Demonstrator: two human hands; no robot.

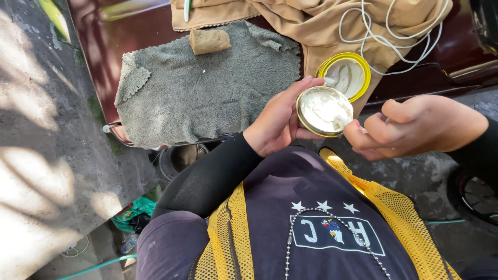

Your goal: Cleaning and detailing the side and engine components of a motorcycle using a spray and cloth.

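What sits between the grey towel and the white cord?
The open yellow tin on tan cloth, between towel and cord, head view.

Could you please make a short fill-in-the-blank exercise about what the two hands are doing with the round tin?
1. The left hand holds a round ____ with a gold rim.
2. The right hand touches the ____ paste inside it with a finger.
3. A second open container, with a ____ rim, lies just behind.
4. A grey ____ is spread on the dark red surface.

Missing words: tin; white; yellow; towel
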